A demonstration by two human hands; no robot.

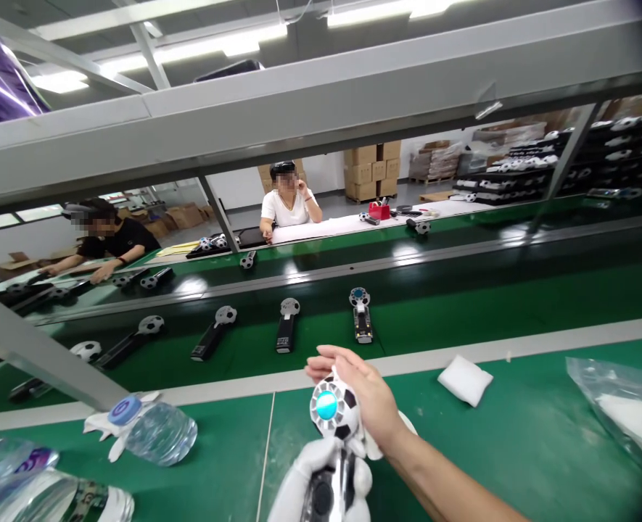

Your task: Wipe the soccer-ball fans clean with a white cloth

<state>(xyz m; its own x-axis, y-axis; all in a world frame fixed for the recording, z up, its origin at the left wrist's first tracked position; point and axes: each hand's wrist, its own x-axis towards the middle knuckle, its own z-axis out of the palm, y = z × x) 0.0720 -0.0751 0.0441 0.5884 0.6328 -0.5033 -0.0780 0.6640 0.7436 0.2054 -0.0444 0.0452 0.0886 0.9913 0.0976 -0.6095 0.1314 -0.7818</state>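
Observation:
My left hand, in a white glove, is closed around the dark handle of a device with a round soccer-ball head. A shiny blue disc sits at the centre of that head. My right hand is bare and stretched out beside and behind the head, fingers pointing up and left. Some white material shows under its palm; whether the hand touches it is unclear. Beyond my hands, a similar device with a blue centre and exposed inner parts lies on the green conveyor.
Several more soccer-ball devices lie along the conveyor to the left. Water bottles stand or lie at the left. A white pad and a plastic bag lie right. Two people sit across the line. A grey beam crosses above.

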